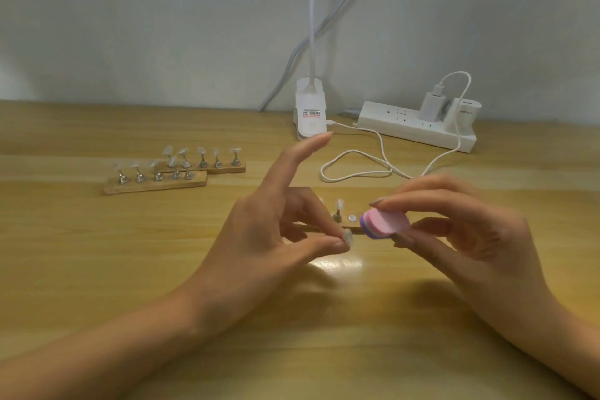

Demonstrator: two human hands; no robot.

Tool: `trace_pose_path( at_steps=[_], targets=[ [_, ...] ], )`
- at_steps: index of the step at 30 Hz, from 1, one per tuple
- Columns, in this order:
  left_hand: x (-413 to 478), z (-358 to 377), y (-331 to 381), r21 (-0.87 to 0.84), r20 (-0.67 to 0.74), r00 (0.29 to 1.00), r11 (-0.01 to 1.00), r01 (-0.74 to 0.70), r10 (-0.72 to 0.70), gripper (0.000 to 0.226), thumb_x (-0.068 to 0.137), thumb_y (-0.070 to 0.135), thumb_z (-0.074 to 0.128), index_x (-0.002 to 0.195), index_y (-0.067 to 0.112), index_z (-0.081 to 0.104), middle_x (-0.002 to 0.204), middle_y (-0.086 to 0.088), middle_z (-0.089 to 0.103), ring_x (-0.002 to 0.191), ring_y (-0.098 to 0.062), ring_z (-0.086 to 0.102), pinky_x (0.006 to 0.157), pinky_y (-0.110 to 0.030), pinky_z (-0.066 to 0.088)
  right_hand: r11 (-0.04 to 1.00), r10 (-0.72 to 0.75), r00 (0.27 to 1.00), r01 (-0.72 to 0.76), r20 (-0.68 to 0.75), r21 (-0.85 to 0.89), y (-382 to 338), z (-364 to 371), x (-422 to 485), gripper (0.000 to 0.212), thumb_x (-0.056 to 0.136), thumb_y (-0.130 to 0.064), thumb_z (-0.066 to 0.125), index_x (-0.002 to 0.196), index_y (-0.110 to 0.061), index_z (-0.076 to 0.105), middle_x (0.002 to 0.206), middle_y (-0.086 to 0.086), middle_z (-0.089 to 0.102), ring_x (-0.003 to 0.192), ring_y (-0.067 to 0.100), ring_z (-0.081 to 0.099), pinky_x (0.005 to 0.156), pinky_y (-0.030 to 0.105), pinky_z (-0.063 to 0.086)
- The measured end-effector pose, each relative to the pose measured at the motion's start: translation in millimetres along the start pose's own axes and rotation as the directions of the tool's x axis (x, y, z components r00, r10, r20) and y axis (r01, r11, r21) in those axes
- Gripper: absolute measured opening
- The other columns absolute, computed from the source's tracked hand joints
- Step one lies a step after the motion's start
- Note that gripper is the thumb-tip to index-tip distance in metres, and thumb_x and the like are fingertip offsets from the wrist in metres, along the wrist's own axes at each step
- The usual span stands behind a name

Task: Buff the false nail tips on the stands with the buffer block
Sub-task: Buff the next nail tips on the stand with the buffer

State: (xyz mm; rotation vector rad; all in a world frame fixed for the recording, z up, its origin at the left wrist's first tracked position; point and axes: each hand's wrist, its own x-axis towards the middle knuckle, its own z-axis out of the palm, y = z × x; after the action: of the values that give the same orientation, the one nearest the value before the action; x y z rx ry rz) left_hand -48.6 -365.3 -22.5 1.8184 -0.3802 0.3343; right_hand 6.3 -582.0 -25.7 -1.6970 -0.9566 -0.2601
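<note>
My right hand (461, 227) pinches a pink and purple buffer block (384, 222) between thumb and fingers, just above the table. My left hand (276, 227) holds a clear false nail tip (348, 237) on its small stand between thumb and middle finger, forefinger stretched up. The block's end sits a short way right of that tip, not touching it. Behind my hands, a wooden base is mostly hidden; one metal stand with a tip (338, 213) shows on it. Two more wooden bases with several tipped stands lie at the left: the near one (156, 183) and the far one (207, 162).
A white clip lamp base (310, 114) stands at the back of the wooden table (97, 253). To its right lies a white power strip (415, 125) with a charger plugged in. A white cable (357, 169) loops across the table behind my hands.
</note>
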Motion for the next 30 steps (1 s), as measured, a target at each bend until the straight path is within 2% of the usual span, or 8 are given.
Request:
trace_pose_path(
  at_steps=[3,5,13,17,20,23,26,30],
  targets=[
    [-0.3,-0.9,-2.7,-0.024,0.008,1.0,1.0,0.006,-0.006,0.093,0.077,0.01,0.079,0.148,0.046,0.032,0.079,0.006,0.073,0.076,-0.014,0.074,0.053,-0.035,0.059,0.997,-0.047,0.998,0.05,0.039,-0.056,0.1,1.9,-0.2,0.022,0.087,-0.022,0.068,0.108,-0.023,0.072,0.108,-0.007,0.066,0.1,0.022,0.068,0.075,0.023,0.058],
    [-0.4,-0.6,-4.1,-0.026,0.016,1.0,1.0,-0.004,0.005,0.092,0.078,0.006,0.079,0.148,0.044,0.033,0.081,0.005,0.074,0.076,-0.014,0.073,0.047,-0.027,0.054,0.995,-0.058,0.997,0.063,0.054,-0.08,0.4,2.8,-0.1,0.021,0.088,-0.022,0.067,0.109,-0.024,0.072,0.108,-0.008,0.066,0.101,0.022,0.068,0.076,0.025,0.058],
    [-1.0,3.1,-5.0,-0.102,-0.034,0.999,0.995,-0.022,0.019,0.076,0.079,0.008,0.079,0.14,0.036,0.044,0.082,-0.001,0.075,0.071,-0.015,0.072,0.043,-0.024,0.046,0.986,-0.091,0.995,0.097,0.051,-0.132,-1.5,5.0,-1.0,0.021,0.089,-0.019,0.073,0.109,-0.023,0.071,0.107,-0.009,0.064,0.099,0.021,0.068,0.076,0.027,0.058],
    [-2.5,6.3,-3.2,-0.075,-0.02,0.999,0.996,-0.046,0.045,0.068,0.08,0.016,0.078,0.136,0.035,0.045,0.08,0.001,0.073,0.071,-0.016,0.071,0.043,-0.023,0.046,0.96,-0.172,0.98,0.19,0.103,-0.205,-5.4,9.0,-2.4,0.02,0.089,-0.018,0.073,0.108,-0.022,0.07,0.104,-0.005,0.065,0.096,0.014,0.067,0.08,0.017,0.052],
    [-3.0,6.0,-3.5,-0.094,-0.036,0.999,0.995,-0.043,0.04,0.067,0.08,0.008,0.078,0.133,0.035,0.047,0.078,0.0,0.072,0.072,-0.019,0.072,0.041,-0.022,0.046,0.966,-0.152,0.988,0.156,0.036,-0.205,-6.5,8.3,-2.3,0.02,0.087,-0.013,0.073,0.106,-0.018,0.071,0.103,0.0,0.065,0.093,0.014,0.067,0.075,0.023,0.055],
    [-3.8,5.9,-2.6,-0.071,-0.032,0.998,0.995,-0.063,0.061,0.065,0.08,0.013,0.078,0.133,0.034,0.047,0.078,0.002,0.071,0.072,-0.018,0.072,0.042,-0.023,0.046,0.953,-0.191,0.978,0.205,0.084,-0.222,-7.0,10.5,-3.1,0.019,0.089,-0.017,0.074,0.107,-0.021,0.07,0.103,-0.002,0.066,0.094,0.011,0.066,0.08,0.017,0.051],
    [-4.6,5.8,-2.5,-0.075,-0.035,0.998,0.995,-0.059,0.057,0.065,0.08,0.01,0.077,0.132,0.033,0.047,0.078,0.0,0.071,0.073,-0.022,0.072,0.041,-0.023,0.045,0.969,-0.152,0.988,0.153,0.023,-0.191,-7.7,9.5,-3.6,0.02,0.089,-0.014,0.073,0.107,-0.022,0.07,0.103,-0.002,0.065,0.094,0.015,0.068,0.078,0.023,0.055],
    [-4.8,8.2,-0.3,-0.045,-0.023,0.996,0.995,-0.088,0.087,0.064,0.078,0.017,0.078,0.132,0.032,0.047,0.078,0.001,0.07,0.072,-0.02,0.071,0.042,-0.026,0.047,0.941,-0.222,0.972,0.235,0.082,-0.243,-9.2,10.5,-3.1,0.019,0.09,-0.018,0.071,0.108,-0.022,0.069,0.104,-0.002,0.065,0.095,0.012,0.068,0.084,0.022,0.053]
  ],
)
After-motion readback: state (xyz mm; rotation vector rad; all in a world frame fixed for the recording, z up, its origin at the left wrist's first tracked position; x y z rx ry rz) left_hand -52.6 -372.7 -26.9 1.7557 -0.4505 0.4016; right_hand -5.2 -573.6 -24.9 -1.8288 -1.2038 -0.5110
